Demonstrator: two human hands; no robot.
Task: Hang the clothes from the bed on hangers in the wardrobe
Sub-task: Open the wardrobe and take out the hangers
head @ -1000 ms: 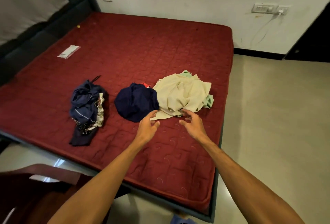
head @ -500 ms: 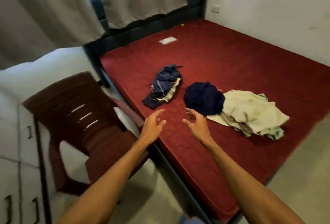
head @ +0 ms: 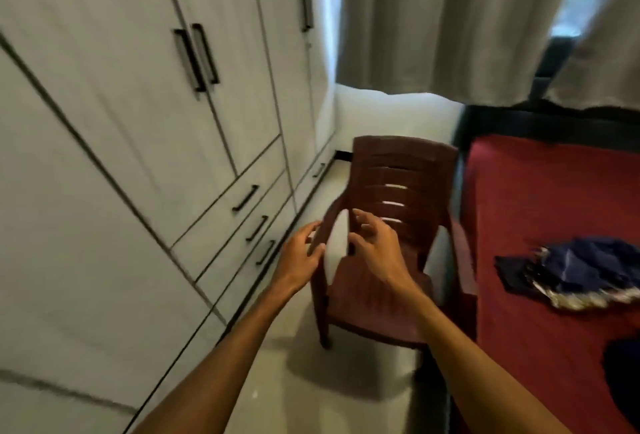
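Wardrobe (head: 131, 128) doors closed; left hand (head: 298, 260) and right hand (head: 376, 252) loosely spread, empty.

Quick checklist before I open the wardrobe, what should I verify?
1. Wardrobe doors open: not ok, all shut.
2. Left hand free: ok, holds nothing.
3. Right hand free: ok, holds nothing.
4. Hangers at hand: cannot tell, none in view.
5. Chair clear of the door swing: cannot tell; it stands between wardrobe and bed.
6. Clothes collected: not ok, navy bundle lies on the bed.
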